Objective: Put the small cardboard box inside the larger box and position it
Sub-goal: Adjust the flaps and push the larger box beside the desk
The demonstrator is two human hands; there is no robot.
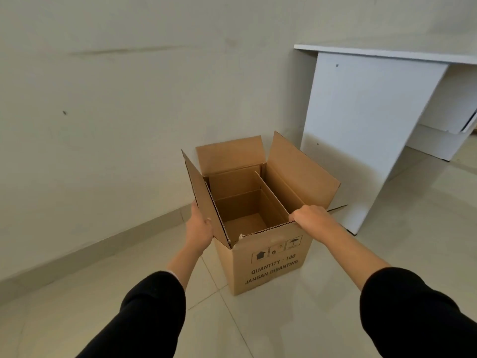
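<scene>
The larger cardboard box [273,264] stands on the floor with its flaps open and black print on its near face. The small cardboard box [245,202] sits inside it, open-topped and pushed to the left, with a narrow gap along the right wall. My left hand [201,228] holds the larger box's upright left flap [204,202] from the outside. My right hand [309,218] curls over the near right corner, its fingers closed on the small box's right wall where it meets the near rim.
The box stands near a pale wall with a skirting board [103,244]. A white desk [361,130] stands close behind and to the right. Pale floor tiles [258,326] lie in front.
</scene>
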